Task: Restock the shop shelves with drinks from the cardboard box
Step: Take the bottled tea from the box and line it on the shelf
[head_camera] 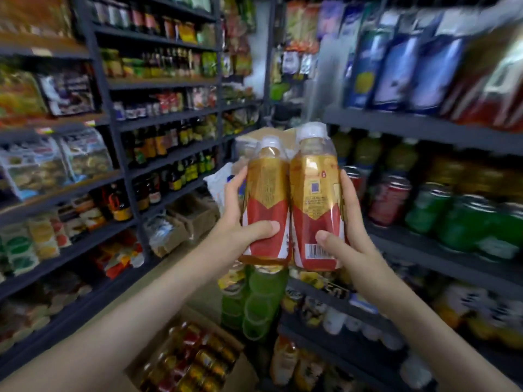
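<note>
Two drink bottles with white caps and gold-and-red labels are held upright side by side at chest height in the aisle. My left hand grips the left bottle, thumb across its red band. My right hand grips the right bottle, thumb by the barcode. The two bottles touch each other. Below, at the bottom centre, an open cardboard box holds several more of the same bottles lying in rows. The right-hand shelf unit carries rows of drinks.
Dark metal shelving with sauces, jars and snack packs lines the left side. Green bottles stand just under my hands. Cans and green bottles fill the right middle shelf. Cardboard boxes and bags crowd the aisle floor farther back.
</note>
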The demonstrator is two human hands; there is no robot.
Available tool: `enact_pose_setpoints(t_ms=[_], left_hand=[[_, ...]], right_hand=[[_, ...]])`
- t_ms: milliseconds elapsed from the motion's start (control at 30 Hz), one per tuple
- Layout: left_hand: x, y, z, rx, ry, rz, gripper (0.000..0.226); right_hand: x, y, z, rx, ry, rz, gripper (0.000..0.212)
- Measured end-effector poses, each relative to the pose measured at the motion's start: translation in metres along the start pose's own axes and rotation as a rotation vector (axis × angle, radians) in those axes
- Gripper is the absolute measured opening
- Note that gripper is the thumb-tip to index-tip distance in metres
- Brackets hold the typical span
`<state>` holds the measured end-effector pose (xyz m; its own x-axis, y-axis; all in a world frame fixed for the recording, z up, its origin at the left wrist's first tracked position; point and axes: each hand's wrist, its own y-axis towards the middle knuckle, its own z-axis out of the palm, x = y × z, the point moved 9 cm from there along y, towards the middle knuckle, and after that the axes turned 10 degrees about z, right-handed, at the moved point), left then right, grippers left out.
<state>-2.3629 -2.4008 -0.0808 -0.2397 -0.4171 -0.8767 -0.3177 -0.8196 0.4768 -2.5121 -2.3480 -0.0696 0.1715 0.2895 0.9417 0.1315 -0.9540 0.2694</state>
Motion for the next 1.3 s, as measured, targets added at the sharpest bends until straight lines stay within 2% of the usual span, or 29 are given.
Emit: enact_pose_setpoints(t_ms=[133,300,400,633,767,867,933,1200,1300], left_hand=[[-0.033,0.030,0.104,0.022,0.021,0.131,0.087],[-0.082,0.070,0.195,-0.007,0.156,0.344,0.093],[-0.108,0.091,0.228,-0.023,0.293,0.478,0.095],[-0.136,0.137,0.285,-0.045,0.375,0.696,0.099],[-0.141,0.162,0.307,-0.085,0.438,0.798,0.098],[-0.149,0.179,0.324,-0.095,0.465,0.849,0.099],[-0.153,0.189,0.332,-0.110,0.455,0.868,0.098],[-0.143,0.209,0.353,-0.135,0.536,0.884,0.103],[-0.140,0.210,0.359,-0.171,0.551,0.862,0.100]], right_hand=[[0.044,-0.059,-0.096,-0.235,-0.129,-0.110,0.092],[0.091,-0.100,-0.202,-0.510,-0.191,-0.171,0.098],[0.113,-0.105,-0.255,-0.594,-0.220,-0.198,0.097],[0.131,-0.077,-0.356,-0.716,-0.226,-0.190,0.105],[0.124,-0.045,-0.414,-0.855,-0.412,-0.066,0.107],[0.104,-0.019,-0.452,-0.877,-0.495,0.053,0.098],[0.087,-0.005,-0.472,-0.859,-0.514,0.115,0.099],[0.072,0.031,-0.510,-0.802,-0.606,0.201,0.118],[0.077,0.036,-0.513,-0.813,-0.679,0.186,0.137]])
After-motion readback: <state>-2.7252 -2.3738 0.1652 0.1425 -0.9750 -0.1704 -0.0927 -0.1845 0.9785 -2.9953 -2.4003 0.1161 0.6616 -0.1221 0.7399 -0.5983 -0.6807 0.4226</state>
